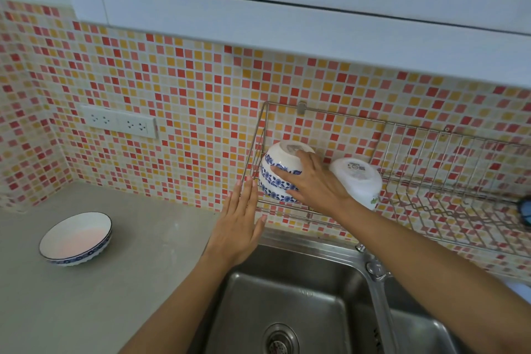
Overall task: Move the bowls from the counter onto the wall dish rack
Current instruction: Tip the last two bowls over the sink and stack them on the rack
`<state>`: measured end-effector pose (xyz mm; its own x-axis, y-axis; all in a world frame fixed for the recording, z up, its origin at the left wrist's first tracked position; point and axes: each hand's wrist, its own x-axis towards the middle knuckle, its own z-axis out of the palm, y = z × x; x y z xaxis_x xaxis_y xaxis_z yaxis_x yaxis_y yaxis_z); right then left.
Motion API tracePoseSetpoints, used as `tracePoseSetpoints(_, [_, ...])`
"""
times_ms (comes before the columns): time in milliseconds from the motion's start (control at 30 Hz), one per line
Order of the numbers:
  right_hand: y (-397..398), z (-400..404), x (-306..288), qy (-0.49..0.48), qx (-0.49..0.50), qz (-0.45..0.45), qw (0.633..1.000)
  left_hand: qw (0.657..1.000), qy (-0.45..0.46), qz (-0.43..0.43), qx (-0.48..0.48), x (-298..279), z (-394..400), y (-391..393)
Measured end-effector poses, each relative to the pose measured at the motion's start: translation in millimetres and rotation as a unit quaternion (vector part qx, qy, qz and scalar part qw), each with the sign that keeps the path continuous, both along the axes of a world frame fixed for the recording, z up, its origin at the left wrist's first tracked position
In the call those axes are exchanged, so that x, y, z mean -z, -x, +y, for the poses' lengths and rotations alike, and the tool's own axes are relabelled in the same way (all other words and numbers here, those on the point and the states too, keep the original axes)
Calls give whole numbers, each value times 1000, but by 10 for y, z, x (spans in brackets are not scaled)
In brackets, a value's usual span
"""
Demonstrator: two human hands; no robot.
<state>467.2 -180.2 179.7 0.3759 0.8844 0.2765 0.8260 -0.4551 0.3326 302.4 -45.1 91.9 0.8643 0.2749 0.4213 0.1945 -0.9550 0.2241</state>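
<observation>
The wire rack [402, 152] on the tiled wall held two upturned bowls. The right hand [313, 184] cupped the blue-patterned bowl [277, 172] — probably glazed ceramic, slick and breakable, best held around its sides — its foot tilted toward the wall. The left hand [238, 221] hovered flat, fingers straight. A shallow bowl [76, 238] sat mouth-up on the desk [115, 296].

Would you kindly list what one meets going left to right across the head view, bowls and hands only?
Shallow bowl → left hand → blue-patterned bowl → right hand → white bowl.
</observation>
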Motion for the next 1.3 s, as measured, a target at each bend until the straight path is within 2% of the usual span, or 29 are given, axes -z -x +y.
tracePoseSetpoints(333, [-35, -10, 40, 5, -17, 23, 1000, 1000, 9, 0, -6, 21, -6, -23])
tracePoseSetpoints(467, [-17, -84, 76, -51, -18, 100, 993, 1000, 0, 7, -13, 19, -9, -29])
tracePoseSetpoints(600, [58, -241, 193, -143, 36, 210, 967, 1000, -2, 1, -11, 14, -19, -22])
tracePoseSetpoints(667, [130, -305, 259, -131, 55, 221, 965, 1000, -3, -2, -12, 19, -25, -26])
tracePoseSetpoints(800, [214, -328, 328, -70, 72, 188, 977, 1000, -6, -1, -15, 36, -21, -40])
tracePoseSetpoints(1000, [235, -318, 322, -56, 80, 197, 976, 1000, -4, 4, -20, 42, -30, -50])
tracePoseSetpoints(1067, [235, -327, 312, -92, 79, 245, 962, 999, 23, 3, -23, 20, -71, -53])
tracePoseSetpoints(1200, [214, -319, 283, -217, 101, 355, 904, 999, 31, -38, 15, -188, -165, -165])
tracePoseSetpoints(1300, [210, -321, 272, -219, 111, 366, 898, 990, 115, -49, 61, -436, -232, -368])
